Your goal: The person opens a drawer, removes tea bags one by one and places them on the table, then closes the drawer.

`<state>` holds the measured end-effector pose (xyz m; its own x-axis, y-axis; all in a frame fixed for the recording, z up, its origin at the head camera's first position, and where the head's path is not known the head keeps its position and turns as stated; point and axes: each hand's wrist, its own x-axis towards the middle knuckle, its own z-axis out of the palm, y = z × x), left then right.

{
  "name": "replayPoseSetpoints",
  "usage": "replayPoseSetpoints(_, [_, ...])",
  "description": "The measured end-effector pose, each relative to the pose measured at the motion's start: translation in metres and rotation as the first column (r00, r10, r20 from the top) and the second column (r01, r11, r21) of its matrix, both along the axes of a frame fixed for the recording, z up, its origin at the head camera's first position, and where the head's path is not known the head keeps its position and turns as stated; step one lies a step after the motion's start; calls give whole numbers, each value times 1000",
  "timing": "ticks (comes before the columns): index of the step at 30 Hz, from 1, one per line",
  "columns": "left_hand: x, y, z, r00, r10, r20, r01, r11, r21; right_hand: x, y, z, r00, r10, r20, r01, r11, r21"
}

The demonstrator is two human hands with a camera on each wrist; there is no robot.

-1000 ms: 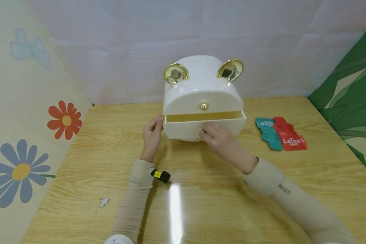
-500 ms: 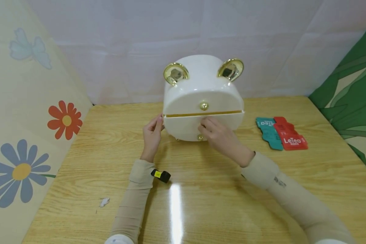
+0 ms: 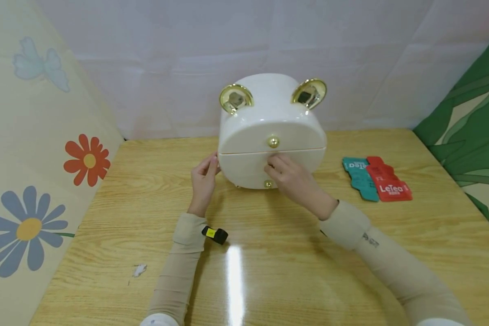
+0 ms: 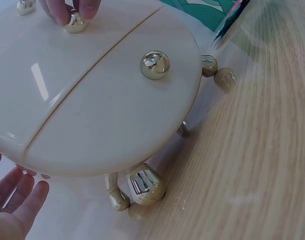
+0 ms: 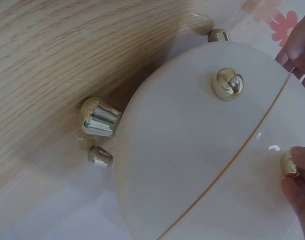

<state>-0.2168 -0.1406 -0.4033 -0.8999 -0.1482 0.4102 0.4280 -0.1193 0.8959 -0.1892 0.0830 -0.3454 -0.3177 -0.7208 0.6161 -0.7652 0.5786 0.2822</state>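
Observation:
A glossy white drawer box point(image 3: 265, 97) with two gold ears stands upright on short gold feet. My right hand point(image 3: 295, 179) pinches the gold knob point(image 4: 75, 24) of the middle drawer point(image 3: 244, 165), whose front lies flush with the box apart from a thin seam. The upper knob point(image 3: 273, 142) and the bottom knob point(image 5: 227, 84) are untouched. At the box's left side my left hand point(image 3: 203, 183) rests with its fingers extended against the curved wall; part of the fingers is hidden behind the box.
On the wooden table point(image 3: 269, 271), to the right of the box, a red LeTea packet point(image 3: 389, 183) overlaps a teal one point(image 3: 360, 179). A black strap with a yellow label point(image 3: 215, 234) sits by the left cuff. A pale cloth backdrop point(image 3: 179, 90) stands close behind.
The middle drawer has slid inward until its gap narrowed to a seam, with my right hand moving along on its knob. My left hand has stayed at the box's side.

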Motion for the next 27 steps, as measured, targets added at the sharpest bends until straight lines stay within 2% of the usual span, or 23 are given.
replayPoseSetpoints(11, [0, 0, -1, 1000, -14, -18, 14, 1000, -5, -3, -1, -2, 1000, -14, -25, 14, 1000, -15])
replayPoseSetpoints(21, [-1, 1, -3, 1000, -7, -25, 7, 1000, 6, 3, 1, -5, 999, -33, -38, 34, 999, 11])
replayPoseSetpoints(27, [-1, 0, -3, 1000, 1, -31, -1, 1000, 7, 9, 3, -16, 999, 8, -32, -10, 998, -55])
